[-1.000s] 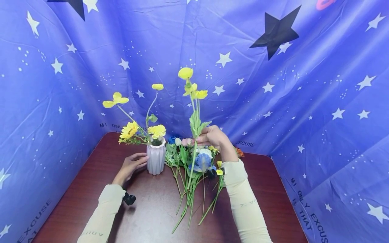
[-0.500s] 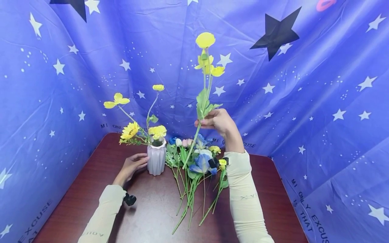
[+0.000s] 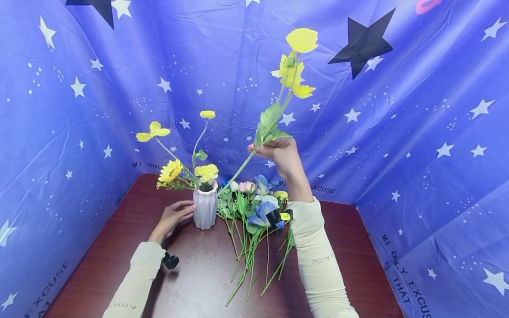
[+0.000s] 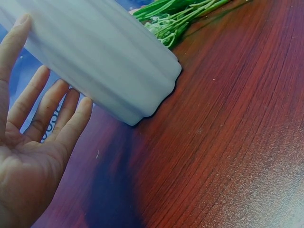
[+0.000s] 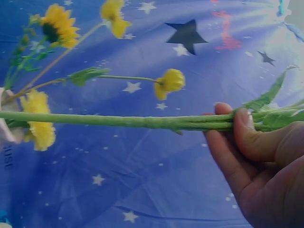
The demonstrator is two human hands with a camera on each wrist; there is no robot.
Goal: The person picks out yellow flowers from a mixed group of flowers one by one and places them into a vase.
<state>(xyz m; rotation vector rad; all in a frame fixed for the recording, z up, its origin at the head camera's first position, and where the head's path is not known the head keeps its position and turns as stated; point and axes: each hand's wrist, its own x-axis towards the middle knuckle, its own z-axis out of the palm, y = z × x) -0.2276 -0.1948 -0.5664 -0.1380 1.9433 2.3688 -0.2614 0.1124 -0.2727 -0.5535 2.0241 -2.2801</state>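
A pale grey fluted vase stands upright at the table's left half, bearing several yellow flowers, one of them a sunflower. My left hand touches the vase's left side with its fingertips; in the left wrist view the fingers are spread and nearly straight along the wall. My right hand pinches a green stem between thumb and fingers, just below its leaves. This stem carries several yellow blooms at the top, leans to the right, and its lower end is close to the vase's rim.
Right of the vase lies a pile of loose artificial flowers, with blue irises, pink blooms and long green stems pointing at the front. The dark red wooden table is enclosed by a blue star-patterned cloth.
My right hand has lifted the yellow flower stem up from the pile and tilted it, bringing its lower end left to the vase. The left hand and vase have stayed put.
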